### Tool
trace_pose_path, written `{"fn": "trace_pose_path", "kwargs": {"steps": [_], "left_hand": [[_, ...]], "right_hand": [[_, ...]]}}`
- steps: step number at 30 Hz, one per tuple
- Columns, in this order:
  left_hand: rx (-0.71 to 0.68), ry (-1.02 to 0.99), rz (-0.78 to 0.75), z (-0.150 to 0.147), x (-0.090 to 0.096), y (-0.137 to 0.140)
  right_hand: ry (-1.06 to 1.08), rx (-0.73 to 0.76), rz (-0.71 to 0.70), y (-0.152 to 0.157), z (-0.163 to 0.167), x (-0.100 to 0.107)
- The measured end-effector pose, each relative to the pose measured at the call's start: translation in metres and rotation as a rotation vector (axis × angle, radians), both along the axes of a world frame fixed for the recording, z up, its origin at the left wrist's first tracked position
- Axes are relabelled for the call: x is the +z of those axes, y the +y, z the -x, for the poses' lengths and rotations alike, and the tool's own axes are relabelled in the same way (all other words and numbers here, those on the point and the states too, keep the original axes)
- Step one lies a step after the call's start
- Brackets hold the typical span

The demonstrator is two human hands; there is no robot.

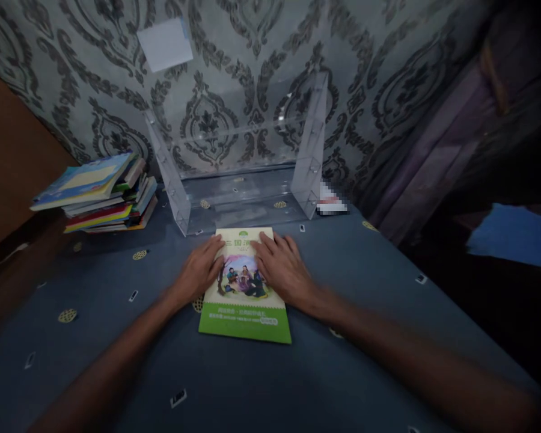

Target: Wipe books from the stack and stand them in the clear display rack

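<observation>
Centrally in the head view, a book (237,305) lay flat on the dark blue tablecloth (342,270), its cover up and its green band toward the bottom of the frame. Its pale upper part carried green Chinese characters, partly hidden by fingers, above a drawing of seated figures. The left hand (201,269) rested palm down at the book's left edge, loosely open, with its fingertips and thumb touching the cover. The right hand (283,267) lay palm down over the right edge, also loosely open, its fingers spread a little across the cover. Just beyond the top of the book, in the upper middle of the frame, stood a clear plastic rack (310,150), its two side panels upright against the patterned wallpaper (256,24). A stack of books (103,195) sat at the left of the frame, some lying askew. At the rack's right foot was a small pixelated item (331,199), too blurred to make out. A white sheet (166,45) showed on the wall at upper left, and something blue (516,236) lay at the far right, beyond the table's edge.
</observation>
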State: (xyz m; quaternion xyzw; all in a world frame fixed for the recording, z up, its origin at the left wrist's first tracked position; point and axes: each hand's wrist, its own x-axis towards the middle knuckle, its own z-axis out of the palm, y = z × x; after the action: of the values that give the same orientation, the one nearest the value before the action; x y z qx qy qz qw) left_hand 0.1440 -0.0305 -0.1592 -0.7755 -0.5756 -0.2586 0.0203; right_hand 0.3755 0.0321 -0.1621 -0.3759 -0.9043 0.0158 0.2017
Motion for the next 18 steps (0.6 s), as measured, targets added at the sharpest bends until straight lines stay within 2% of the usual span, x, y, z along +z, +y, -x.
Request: {"fn": "trace_pose_path", "kwargs": {"steps": [2, 6, 10, 15, 18], "left_hand": [[-0.012, 0.024, 0.0, 0.002, 0.004, 0.002], [0.052, 0.133, 0.043, -0.008, 0.015, 0.006], [0.055, 0.207, 0.072, -0.028, 0.024, 0.018], [-0.035, 0.232, 0.064, -0.059, 0.023, 0.041], [-0.105, 0.244, 0.05, -0.077, 0.021, 0.053]], "right_hand": [[-0.018, -0.02, 0.013, -0.009, 0.002, 0.004], [0.019, -0.01, 0.042, -0.011, 0.001, 0.009], [0.102, -0.022, 0.099, 0.009, -0.007, 0.008], [0.265, -0.058, 0.238, 0.041, -0.015, 0.002], [0.339, -0.055, 0.272, 0.051, -0.017, -0.001]]}}
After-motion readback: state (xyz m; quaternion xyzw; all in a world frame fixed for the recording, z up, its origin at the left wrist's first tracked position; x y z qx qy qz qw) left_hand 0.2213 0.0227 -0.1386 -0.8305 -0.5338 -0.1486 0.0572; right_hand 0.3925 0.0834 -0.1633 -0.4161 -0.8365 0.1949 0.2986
